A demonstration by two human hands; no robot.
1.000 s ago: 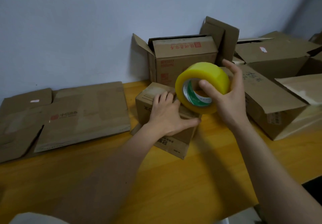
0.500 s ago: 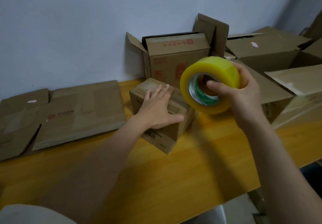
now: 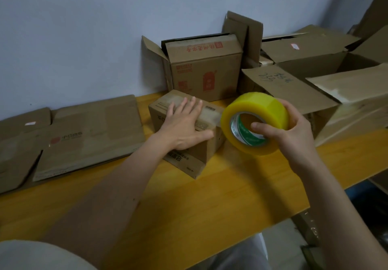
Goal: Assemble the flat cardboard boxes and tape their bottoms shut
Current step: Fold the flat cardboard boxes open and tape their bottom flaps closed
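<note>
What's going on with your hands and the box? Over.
Left hand flat on small box. Right hand holds tape roll beside it. Nothing blocking.

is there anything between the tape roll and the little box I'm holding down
Nothing visible. The right hand holds the tape roll just right of the small box, with only open air between them. The left hand lies flat on the box's top.

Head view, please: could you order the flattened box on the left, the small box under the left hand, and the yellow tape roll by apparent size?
1. flattened box, plainly largest.
2. small box and tape roll: unsure; the roll sits nearer the camera.
</note>
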